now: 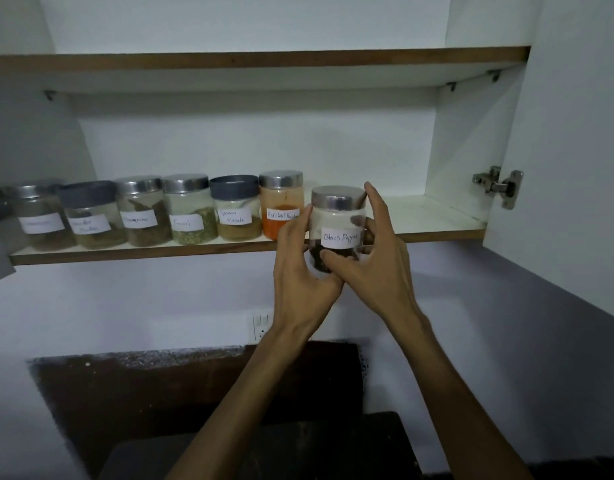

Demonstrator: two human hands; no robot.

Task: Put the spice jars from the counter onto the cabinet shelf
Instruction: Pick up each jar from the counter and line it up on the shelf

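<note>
A glass jar labelled Black Pepper [338,216], with a steel lid and dark peppercorns at the bottom, is held up at the front edge of the cabinet shelf [433,216]. My left hand [303,268] grips its left side and base. My right hand [376,251] holds its right side, thumb across the front low down, fingers up by the lid. Its base hangs lower than the shelf edge. Several labelled spice jars stand in a row on the shelf, ending with the Red Chilli Powder jar [282,202] just left of the held jar.
An upper shelf [257,58] runs above. The open cabinet door with a metal hinge [499,185] is at the right. A wall switch plate [260,323] sits below the cabinet, and a dark counter [298,452] lies at the bottom. Bare shelf shows right of the held jar.
</note>
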